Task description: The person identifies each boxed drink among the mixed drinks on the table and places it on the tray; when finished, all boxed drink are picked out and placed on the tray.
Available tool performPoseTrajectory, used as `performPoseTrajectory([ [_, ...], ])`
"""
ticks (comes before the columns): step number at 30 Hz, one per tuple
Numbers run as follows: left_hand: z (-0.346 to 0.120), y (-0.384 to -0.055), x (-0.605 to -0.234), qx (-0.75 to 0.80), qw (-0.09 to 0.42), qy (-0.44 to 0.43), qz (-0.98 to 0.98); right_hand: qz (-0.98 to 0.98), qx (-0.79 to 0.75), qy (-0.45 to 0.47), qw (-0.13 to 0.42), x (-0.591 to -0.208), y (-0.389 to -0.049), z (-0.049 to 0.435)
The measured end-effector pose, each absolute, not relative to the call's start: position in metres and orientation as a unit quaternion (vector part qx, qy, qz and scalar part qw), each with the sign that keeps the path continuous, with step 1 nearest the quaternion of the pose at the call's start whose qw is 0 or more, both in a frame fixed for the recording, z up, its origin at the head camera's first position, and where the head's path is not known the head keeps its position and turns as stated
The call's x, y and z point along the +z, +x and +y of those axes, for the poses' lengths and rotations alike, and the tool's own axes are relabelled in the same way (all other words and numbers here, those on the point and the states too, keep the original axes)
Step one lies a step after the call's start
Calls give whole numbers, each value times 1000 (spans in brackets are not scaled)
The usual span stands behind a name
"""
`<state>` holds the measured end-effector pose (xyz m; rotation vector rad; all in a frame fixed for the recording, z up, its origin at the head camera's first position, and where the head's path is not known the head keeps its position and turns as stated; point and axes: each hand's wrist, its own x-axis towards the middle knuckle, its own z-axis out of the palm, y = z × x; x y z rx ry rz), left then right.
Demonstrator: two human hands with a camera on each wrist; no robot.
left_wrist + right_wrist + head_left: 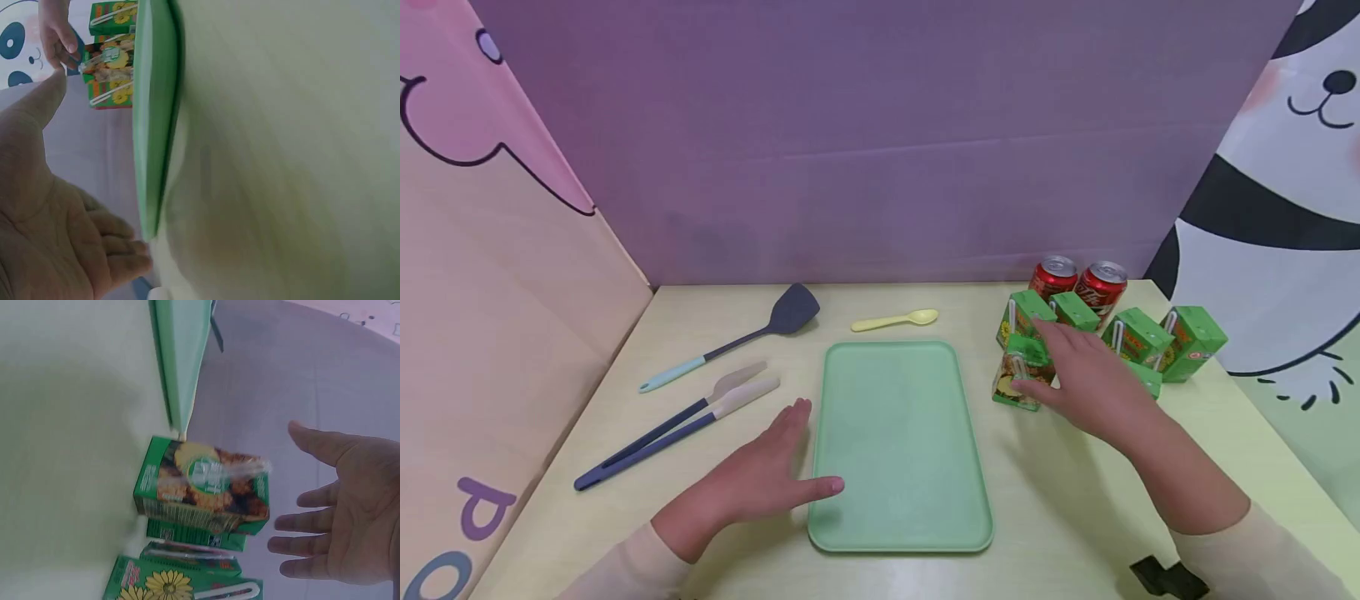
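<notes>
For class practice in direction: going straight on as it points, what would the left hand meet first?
The left hand would probably meet the green tray first, unless it passes above; height is unclear.

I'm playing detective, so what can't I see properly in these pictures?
- Head view: the lower parts of the red cans, hidden behind the green boxes.
- Head view: the left part of the low green box, hidden by the right hand.
- Left wrist view: a blue thing, cut off by the bottom edge.
- Right wrist view: small print on the nearest box, too blurred to read.
</notes>
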<state>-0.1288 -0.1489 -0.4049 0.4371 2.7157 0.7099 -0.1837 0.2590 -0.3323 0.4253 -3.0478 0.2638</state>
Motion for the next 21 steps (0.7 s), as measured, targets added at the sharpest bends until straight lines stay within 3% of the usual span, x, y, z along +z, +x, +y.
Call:
performPoseTrajectory([
  [7,-153,-121,-411,303,235,155,911,-992,58,112,-20,-337,-206,265],
  [21,-151,-112,-420,277,218,206,913,-990,63,124,-27,-343,-228,263],
])
